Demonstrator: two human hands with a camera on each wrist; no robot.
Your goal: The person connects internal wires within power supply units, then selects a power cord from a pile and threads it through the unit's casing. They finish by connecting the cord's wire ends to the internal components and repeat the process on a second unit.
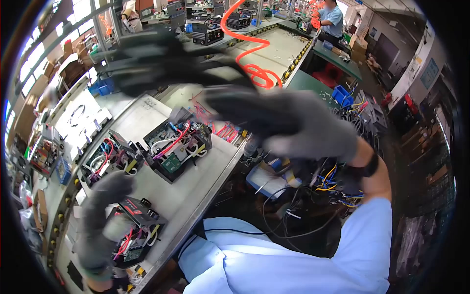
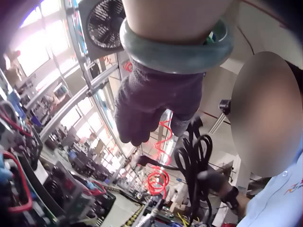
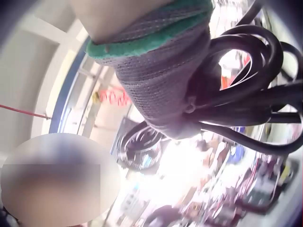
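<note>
My right hand (image 1: 313,122), in a grey glove with dark fingers, grips a bundle of coiled black cable (image 3: 272,52). Raised over the bench, the bundle is blurred in the head view, and its loops stick out past the fingers. At lower left, my gloved left hand (image 1: 100,220) is beside an opened electronic unit (image 1: 134,210) with a red-marked panel and red wires. Its fingers are loosely bent with nothing held in the left wrist view. Two more opened units, one with a green circuit board (image 1: 171,163) and one with red and white wires (image 1: 105,159), sit farther along the bench.
A pale workbench (image 1: 191,188) runs away from me beside a roller-edged line. An orange coiled hose (image 1: 245,41) hangs over it. Loose cables and a blue bin (image 1: 342,96) lie to the right. Another person (image 1: 333,22) works at the far end.
</note>
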